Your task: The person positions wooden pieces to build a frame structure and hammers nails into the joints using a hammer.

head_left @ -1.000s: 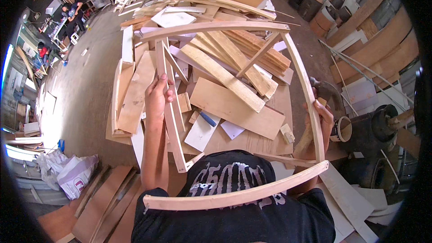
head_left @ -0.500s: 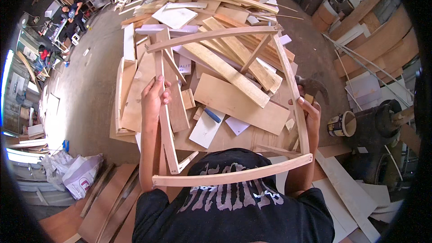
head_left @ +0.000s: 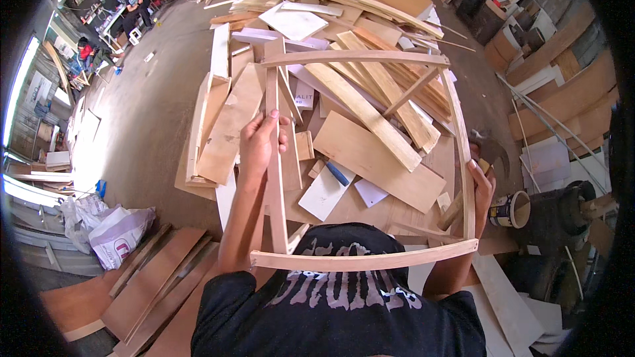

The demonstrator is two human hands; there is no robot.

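Note:
Both my hands hold up an open wooden frame (head_left: 364, 262) made of narrow slats with short corner braces, above a board-covered worktable. My left hand (head_left: 262, 142) is closed around its left slat, thumb uppermost. On the opposite side my right hand (head_left: 481, 182) grips the right slat, fingers partly hidden behind it. Beside that hand shows the dark curved head of what looks like a hammer (head_left: 495, 151); its handle seems to be in the same hand. Seen through the frame, a blue-handled tool (head_left: 337, 173) rests on a small white board (head_left: 325, 192).
Loose planks (head_left: 364, 116) and panels (head_left: 380, 158) heap the table. A paint bucket (head_left: 512, 209) and dark drum (head_left: 562, 205) stand to the right. White sacks (head_left: 119, 235) and brown boards (head_left: 162, 277) lie at lower left. People (head_left: 135, 3) are far off at upper left.
The table, frame and both hands appear further right in the picture, as the view has shifted. The frame's far edge sits slightly lower. Both hands keep their hold.

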